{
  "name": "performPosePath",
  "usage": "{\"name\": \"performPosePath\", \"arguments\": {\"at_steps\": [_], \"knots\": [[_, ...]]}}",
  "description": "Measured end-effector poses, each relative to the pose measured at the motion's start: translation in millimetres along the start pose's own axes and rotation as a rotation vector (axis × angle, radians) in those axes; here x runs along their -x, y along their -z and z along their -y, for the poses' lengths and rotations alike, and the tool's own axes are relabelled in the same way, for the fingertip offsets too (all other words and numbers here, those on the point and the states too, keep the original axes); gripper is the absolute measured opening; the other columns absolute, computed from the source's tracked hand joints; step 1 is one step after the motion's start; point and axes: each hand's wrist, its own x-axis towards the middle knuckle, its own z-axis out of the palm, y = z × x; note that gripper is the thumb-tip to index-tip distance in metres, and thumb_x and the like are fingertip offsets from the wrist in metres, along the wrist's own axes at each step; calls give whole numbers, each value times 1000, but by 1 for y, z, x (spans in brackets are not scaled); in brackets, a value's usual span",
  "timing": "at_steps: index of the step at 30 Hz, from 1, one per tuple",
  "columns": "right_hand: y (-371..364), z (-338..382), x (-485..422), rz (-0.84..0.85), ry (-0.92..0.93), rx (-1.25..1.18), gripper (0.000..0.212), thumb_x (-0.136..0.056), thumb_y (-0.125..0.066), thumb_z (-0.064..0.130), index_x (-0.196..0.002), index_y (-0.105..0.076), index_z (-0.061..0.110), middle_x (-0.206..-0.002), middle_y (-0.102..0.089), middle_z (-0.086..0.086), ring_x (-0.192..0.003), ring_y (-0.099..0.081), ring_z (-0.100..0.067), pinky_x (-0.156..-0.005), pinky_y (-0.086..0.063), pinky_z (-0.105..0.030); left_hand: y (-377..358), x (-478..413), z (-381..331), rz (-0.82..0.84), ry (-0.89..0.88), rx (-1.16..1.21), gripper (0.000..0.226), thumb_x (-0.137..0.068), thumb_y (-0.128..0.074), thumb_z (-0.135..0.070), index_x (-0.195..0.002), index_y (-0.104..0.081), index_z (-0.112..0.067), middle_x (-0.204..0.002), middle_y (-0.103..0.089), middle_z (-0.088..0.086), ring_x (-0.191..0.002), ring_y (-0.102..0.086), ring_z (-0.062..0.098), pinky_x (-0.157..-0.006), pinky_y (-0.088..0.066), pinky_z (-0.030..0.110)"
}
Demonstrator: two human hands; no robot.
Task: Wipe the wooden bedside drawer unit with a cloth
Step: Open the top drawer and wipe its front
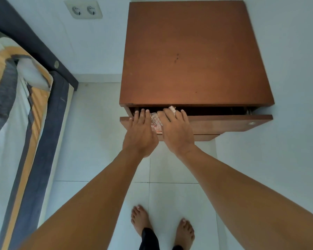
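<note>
The brown wooden drawer unit (pixel 195 55) stands against the white wall, seen from above. Its top drawer (pixel 224 121) is pulled out a little, leaving a dark gap under the top panel. My left hand (pixel 140 130) rests over the drawer front's upper edge near its left end, fingers hooked onto the rim. My right hand (pixel 176 129) lies beside it and presses a crumpled white cloth with red checks (pixel 155 121) against the drawer's top edge. Part of the cloth pokes out beyond my right fingers into the gap.
A bed with a striped orange, grey and white cover (pixel 13 109) and dark frame runs along the left. A double wall socket (pixel 83 10) sits on the wall left of the unit. My bare feet (pixel 163 228) stand on white floor tiles.
</note>
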Motion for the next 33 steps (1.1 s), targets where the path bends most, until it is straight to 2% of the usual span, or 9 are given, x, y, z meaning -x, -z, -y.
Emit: {"name": "performPosePath", "arguments": {"at_steps": [3, 7, 10, 13, 16, 18, 22, 27, 33], "knots": [[3, -18, 9, -48, -25, -7, 48, -99, -52, 17, -147, -48, 19, -148, -52, -3, -129, -50, -30, -121, -26, -50, -4, -2, -12, 14, 53, 19, 77, -97, -40, -20, -160, 1, -2, -169, 0, 16, -157, 5, 33, -127, 1, 47], [12, -62, 23, -59, -67, 64, 51, -97, -56, 17, -147, -49, 19, -147, -54, -3, -129, -51, -32, -120, -28, -53, -5, 0, -12, 30, 47, -91, 76, -99, -37, -22, -160, 3, -3, -169, 2, 17, -156, 5, 35, -127, -3, 48], [21, -99, 36, -40, -128, 92, 50, -97, -57, 20, -147, -48, 19, -147, -53, -5, -132, -48, -33, -120, -26, -56, -3, -2, -23, 72, 117, -122, 78, -98, -37, -21, -160, 5, -2, -169, 4, 19, -156, 6, 37, -127, -3, 48], [29, -124, 43, -13, -173, 121, 49, -98, -53, 35, -144, -51, 17, -144, -56, -6, -135, -45, -33, -120, -23, -59, 1, -8, -42, 93, 184, -122, 79, -96, -39, -21, -159, 3, 1, -168, 1, 22, -155, 3, 41, -127, -6, 49], [34, -123, 40, 8, -245, 86, 66, -95, -39, 65, -138, -56, 18, -140, -58, -5, -135, -44, -32, -119, -21, -58, -6, -9, -58, 78, 108, -114, 81, -94, -40, -21, -160, 3, -1, -169, 0, 21, -155, 3, 40, -127, -4, 48], [34, -117, 38, 4, -286, 44, 71, -95, -33, 71, -138, -57, 19, -140, -56, -5, -134, -44, -32, -119, -24, -55, -12, -6, -61, 58, 85, -130, 84, -92, -41, -20, -159, 6, -2, -169, 4, 20, -155, 6, 40, -127, -1, 48], [26, -122, 43, -10, -235, 65, 50, -106, -39, 40, -148, -46, 13, -148, -48, -11, -137, -42, -33, -116, -32, -49, -21, -4, -53, 32, 60, -190, 87, -90, -42, -18, -159, 10, -3, -168, 6, 21, -155, 8, 40, -127, 0, 48], [25, -156, 61, -2, -163, 19, 54, -103, -50, 18, -155, -38, 8, -155, -46, -10, -140, -44, -32, -117, -36, -44, -23, -5, -58, 20, 86, -193, 89, -91, -44, -20, -159, 10, -4, -168, 7, 21, -155, 9, 40, -127, -1, 48], [36, -218, 82, -1, -333, -30, 59, -96, -54, -2, -153, -39, 1, -159, -39, -19, -145, -39, -41, -113, -41, -51, -23, -5, -58, 30, 87, -226, 92, -91, -46, -24, -159, 12, -5, -168, 8, 20, -155, 9, 40, -127, -2, 48]]}}
